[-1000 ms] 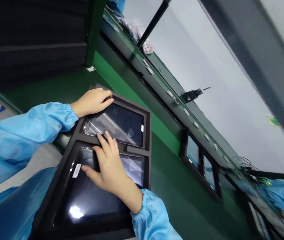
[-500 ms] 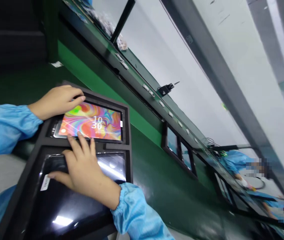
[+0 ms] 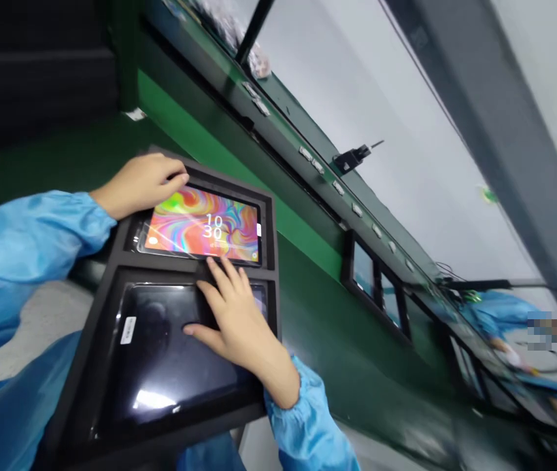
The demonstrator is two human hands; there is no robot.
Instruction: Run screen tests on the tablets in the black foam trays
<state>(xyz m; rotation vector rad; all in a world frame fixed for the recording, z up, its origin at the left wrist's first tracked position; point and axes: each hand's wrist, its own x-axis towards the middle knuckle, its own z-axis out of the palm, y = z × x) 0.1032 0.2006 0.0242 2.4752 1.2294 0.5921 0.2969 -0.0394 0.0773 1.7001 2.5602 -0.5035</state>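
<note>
A black foam tray (image 3: 269, 229) with two pockets lies at the near edge of a green bench. The far pocket holds a tablet (image 3: 204, 226) whose screen is lit with swirling colours and the digits 10 30. The near pocket holds a second tablet (image 3: 161, 353) with a dark screen and a white sticker. My left hand (image 3: 144, 183) rests curled over the lit tablet's upper left edge, fingers bent onto it. My right hand (image 3: 236, 314) lies flat and spread on the dark tablet, its fingertips at the divider by the lit tablet's lower edge.
The green bench (image 3: 332, 340) runs off to the right, where another black tray (image 3: 381, 288) with tablets sits. A green rail with small labels and a black bracket (image 3: 352, 159) runs behind. People in blue sleeves (image 3: 499, 320) work far right.
The far tablet's screen has gone from dark to lit. My right hand has slid right along the tray's divider. The camera view has shifted; my left hand stays on the tablet's edge.
</note>
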